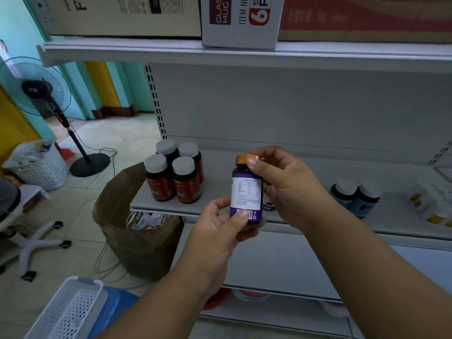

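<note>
I hold a dark bottle (245, 189) with a purple-and-white label and a gold cap upright in front of the white shelf (220, 206). My left hand (220, 223) grips its base, thumb on the label's lower edge. My right hand (286, 187) grips its upper part, thumb on the cap. Several red-labelled bottles (175, 174) with grey caps stand at the shelf's left end. Another purple-labelled bottle (268, 203) peeks out from behind my right hand.
Two blue-labelled bottles (354, 195) and yellow-white packs (430, 206) stand on the shelf's right. Boxes (242, 20) fill the top shelf. A brown paper bag (132, 231) sits on the floor at left, a white basket (68, 311) below, a fan (41, 89) and a chair base (36, 243) further left.
</note>
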The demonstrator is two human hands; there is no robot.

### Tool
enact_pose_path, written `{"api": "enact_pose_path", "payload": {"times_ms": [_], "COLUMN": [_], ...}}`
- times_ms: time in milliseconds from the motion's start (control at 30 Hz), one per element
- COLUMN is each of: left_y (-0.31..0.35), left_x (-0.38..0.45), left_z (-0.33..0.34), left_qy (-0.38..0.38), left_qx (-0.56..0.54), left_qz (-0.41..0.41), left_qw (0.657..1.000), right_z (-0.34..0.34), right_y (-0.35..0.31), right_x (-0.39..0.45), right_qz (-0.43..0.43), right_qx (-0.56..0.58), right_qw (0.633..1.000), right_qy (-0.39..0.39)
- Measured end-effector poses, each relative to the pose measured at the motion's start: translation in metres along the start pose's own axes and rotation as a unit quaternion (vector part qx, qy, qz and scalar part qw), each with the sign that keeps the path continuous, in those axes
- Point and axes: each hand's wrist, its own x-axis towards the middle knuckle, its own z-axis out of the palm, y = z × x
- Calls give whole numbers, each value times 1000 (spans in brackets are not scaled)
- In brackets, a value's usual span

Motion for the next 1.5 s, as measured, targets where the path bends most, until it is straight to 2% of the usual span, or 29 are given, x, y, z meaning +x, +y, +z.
{"api": "enact_pose_path", "payload": {"times_ms": [167, 400, 667, 767, 933, 1000, 1167, 1233, 1333, 1433, 1500], "left_y": [2, 3, 4, 3, 0, -1, 0, 2, 6, 16, 26], "left_x": [-1, -3, -3, -3, -2, -1, 2, 5, 10, 15, 23], "left_z": [-1, 4, 4, 4, 5, 3, 0, -2, -5, -9, -14], "left_qy": [-18, -18, -33, -20, -23, -24, -14, -13, -17, -21, -12], "left_qx": [-99, -48, -180, -201, -210, -170, 8, 96, 152, 266, 391], "left_qz": [-21, -22, -51, -77, -67, -48, 6, 26, 46, 82, 138], "left_qw": [995, 998, 982, 976, 975, 984, 1000, 995, 987, 960, 910], "right_z": [-1, 0, -6, -6, -4, -5, -2, 0, 2, -2, -3], "right_y": [-1, -3, -5, -7, -8, -9, -8, -9, -14, -19, -22], "right_x": [-2, 0, 2, 3, 1, 0, 0, -3, -7, -13, -20], "right_qz": [32, 14, 56, 51, 79, 81, 43, 35, 14, -26, -77], "right_qx": [57, 39, 87, 87, 70, 51, -13, 4, 11, -38, -88], "right_qw": [997, 999, 994, 994, 993, 994, 998, 999, 1000, 999, 992], "right_qy": [-51, -10, -39, -34, -52, -48, 32, 38, 19, -12, -36]}}
